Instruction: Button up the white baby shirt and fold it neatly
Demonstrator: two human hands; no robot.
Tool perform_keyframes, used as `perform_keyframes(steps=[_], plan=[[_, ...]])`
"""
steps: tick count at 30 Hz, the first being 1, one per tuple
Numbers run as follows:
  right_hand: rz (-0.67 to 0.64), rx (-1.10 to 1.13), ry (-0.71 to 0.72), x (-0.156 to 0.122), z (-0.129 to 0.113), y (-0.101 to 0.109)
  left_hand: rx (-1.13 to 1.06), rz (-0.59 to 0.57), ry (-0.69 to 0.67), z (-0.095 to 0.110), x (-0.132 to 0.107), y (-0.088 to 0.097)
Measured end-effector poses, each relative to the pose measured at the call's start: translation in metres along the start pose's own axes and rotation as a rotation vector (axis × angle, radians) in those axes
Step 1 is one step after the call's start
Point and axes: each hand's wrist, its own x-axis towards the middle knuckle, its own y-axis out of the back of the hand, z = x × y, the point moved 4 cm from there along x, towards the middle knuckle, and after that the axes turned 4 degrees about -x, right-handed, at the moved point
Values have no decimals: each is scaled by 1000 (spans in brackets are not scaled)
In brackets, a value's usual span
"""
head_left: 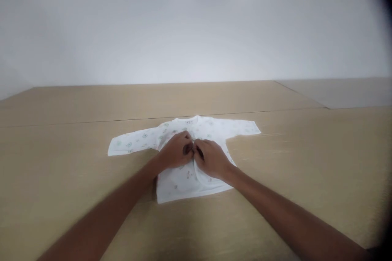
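A small white baby shirt [180,185] with a faint print lies spread out, its neckline facing away from me and both long sleeves stretched to the sides. My left hand [176,149] is closed in a pinch at the middle of the shirt's front. Right against it, my right hand [211,157] pinches the edge of the front flap, whose curved border runs down below the fingers. The fingertips of both hands meet over the front opening. Whatever small part sits between them is hidden by the fingers.
The shirt rests on a wide light-brown table [306,163] with a seam across it behind the collar. A grey panel [352,91] adjoins at the back right. A pale wall [196,28] rises behind the table, with ceiling lights above.
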Motion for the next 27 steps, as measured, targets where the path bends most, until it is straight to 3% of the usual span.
perform_keyframes(steps=[27], plan=[[-8,-32,22,-1,-1,-1,4,2,-16,2,-2,1]])
